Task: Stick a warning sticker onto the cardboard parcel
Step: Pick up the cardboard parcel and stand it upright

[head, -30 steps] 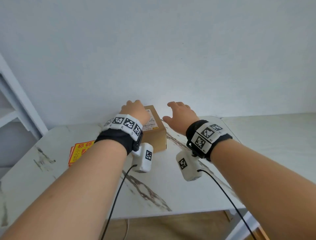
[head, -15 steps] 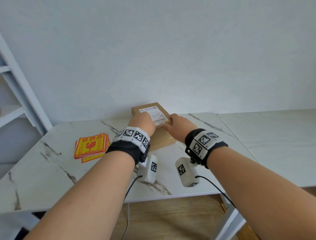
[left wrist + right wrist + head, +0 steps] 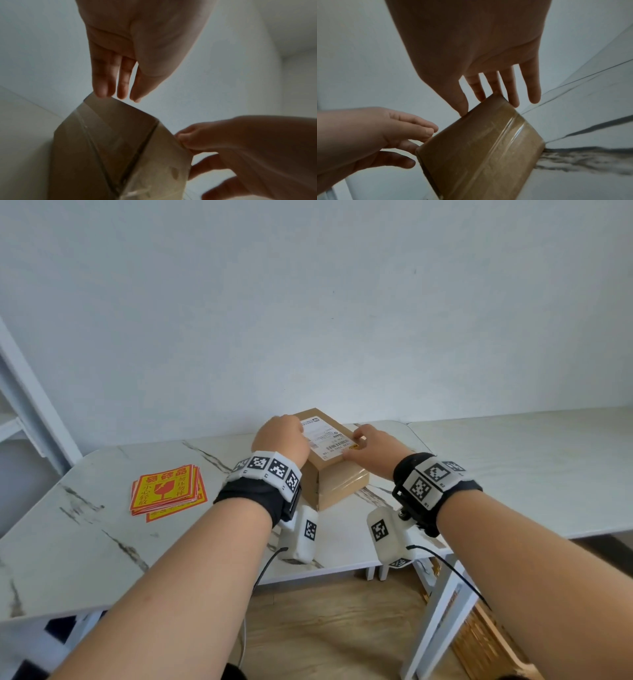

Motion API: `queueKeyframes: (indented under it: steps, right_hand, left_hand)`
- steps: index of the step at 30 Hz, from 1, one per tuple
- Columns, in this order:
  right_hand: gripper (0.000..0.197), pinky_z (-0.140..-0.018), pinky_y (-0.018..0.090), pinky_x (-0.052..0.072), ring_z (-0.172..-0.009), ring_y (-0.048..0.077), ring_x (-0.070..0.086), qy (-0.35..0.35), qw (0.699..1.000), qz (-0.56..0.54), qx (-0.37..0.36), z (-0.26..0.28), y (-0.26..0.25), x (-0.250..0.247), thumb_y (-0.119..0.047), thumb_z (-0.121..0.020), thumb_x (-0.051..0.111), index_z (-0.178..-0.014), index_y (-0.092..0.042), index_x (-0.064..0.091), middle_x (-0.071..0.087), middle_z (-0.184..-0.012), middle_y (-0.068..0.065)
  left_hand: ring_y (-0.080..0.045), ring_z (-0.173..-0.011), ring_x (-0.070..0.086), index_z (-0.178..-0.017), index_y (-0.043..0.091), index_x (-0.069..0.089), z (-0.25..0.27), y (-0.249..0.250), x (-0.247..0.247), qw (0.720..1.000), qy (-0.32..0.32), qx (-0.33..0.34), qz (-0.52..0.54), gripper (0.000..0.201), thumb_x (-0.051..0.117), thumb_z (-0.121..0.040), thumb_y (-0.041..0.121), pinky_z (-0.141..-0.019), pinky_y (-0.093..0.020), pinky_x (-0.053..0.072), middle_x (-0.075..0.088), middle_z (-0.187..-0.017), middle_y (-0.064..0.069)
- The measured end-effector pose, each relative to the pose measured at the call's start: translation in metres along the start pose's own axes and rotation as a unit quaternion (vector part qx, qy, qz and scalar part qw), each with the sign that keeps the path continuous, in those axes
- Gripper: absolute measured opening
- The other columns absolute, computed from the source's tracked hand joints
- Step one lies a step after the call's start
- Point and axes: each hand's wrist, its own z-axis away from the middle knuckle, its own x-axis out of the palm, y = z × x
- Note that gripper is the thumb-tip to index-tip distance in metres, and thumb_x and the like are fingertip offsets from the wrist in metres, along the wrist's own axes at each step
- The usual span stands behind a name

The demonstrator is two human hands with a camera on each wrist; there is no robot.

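Observation:
A brown cardboard parcel [image 3: 337,484] with a white shipping label [image 3: 325,440] on top lies on the marble-patterned table [image 3: 102,542]. My left hand [image 3: 284,436] grips its left side, fingers over the top edge. In the left wrist view my left hand [image 3: 118,94] touches the parcel [image 3: 106,135] at its upper rim. My right hand [image 3: 363,443] holds the right side, thumb and fingers on the top. The right wrist view shows my right hand [image 3: 488,104] on the taped parcel [image 3: 481,148]. A stack of red and yellow warning stickers [image 3: 168,491] lies to the left, untouched.
A second white table [image 3: 531,467] adjoins on the right, against the pale wall. A white shelf frame [image 3: 30,405] stands at the far left. Wrist camera cables [image 3: 267,566] hang over the table's front edge above a wooden floor.
My right hand came down from hovering beside the parcel onto its right side. Both hands now hold it, and it has shifted a little to the right, away from the stickers.

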Motion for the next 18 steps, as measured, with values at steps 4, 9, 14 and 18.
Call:
queueKeyframes:
  steps: [4,9,14,18]
  right_hand:
    - [0.055,-0.061,0.022,0.038,-0.091,0.020,0.055,0.012,0.999,0.034,-0.002,0.016,0.011,0.004,-0.032,-0.088,0.055,-0.139,-0.021,0.037,0.051,-0.129,0.006]
    - [0.052,-0.082,0.037,0.050,-0.107,0.030,0.060,0.064,0.998,0.016,0.021,0.022,0.015,0.014,-0.033,-0.094,0.047,-0.140,-0.014,0.034,0.048,-0.134,0.013]
    - [0.043,-0.081,0.035,0.043,-0.108,0.030,0.058,0.053,0.997,-0.004,0.049,0.014,0.014,0.011,-0.032,-0.098,0.037,-0.135,-0.009,0.039,0.051,-0.129,0.016]
    - [0.045,-0.078,0.034,0.042,-0.107,0.032,0.059,0.054,0.997,-0.008,0.057,0.010,0.018,0.007,-0.032,-0.098,0.037,-0.137,-0.008,0.037,0.054,-0.128,0.018]
  left_hand:
    - [-0.034,-0.143,0.024,-0.146,0.019,0.035,-0.013,-0.016,0.009,0.995,-0.084,-0.057,-0.006,0.066,0.054,-0.089,0.047,-0.113,-0.047,0.031,0.024,-0.155,-0.013]
    - [-0.031,-0.149,0.009,-0.150,0.014,0.025,-0.021,-0.019,0.017,0.984,-0.139,-0.093,0.064,0.092,0.058,-0.079,0.061,-0.119,-0.048,0.020,0.011,-0.161,-0.011]
    - [-0.029,-0.136,0.037,-0.141,0.009,0.032,-0.021,0.000,0.024,0.983,-0.116,-0.099,0.101,0.098,0.067,-0.068,0.065,-0.110,-0.044,0.037,0.040,-0.143,-0.012]
    - [-0.034,-0.125,0.045,-0.135,0.009,0.040,-0.017,0.011,0.024,0.993,-0.076,-0.088,0.026,0.077,0.058,-0.080,0.060,-0.102,-0.043,0.042,0.044,-0.135,-0.016]
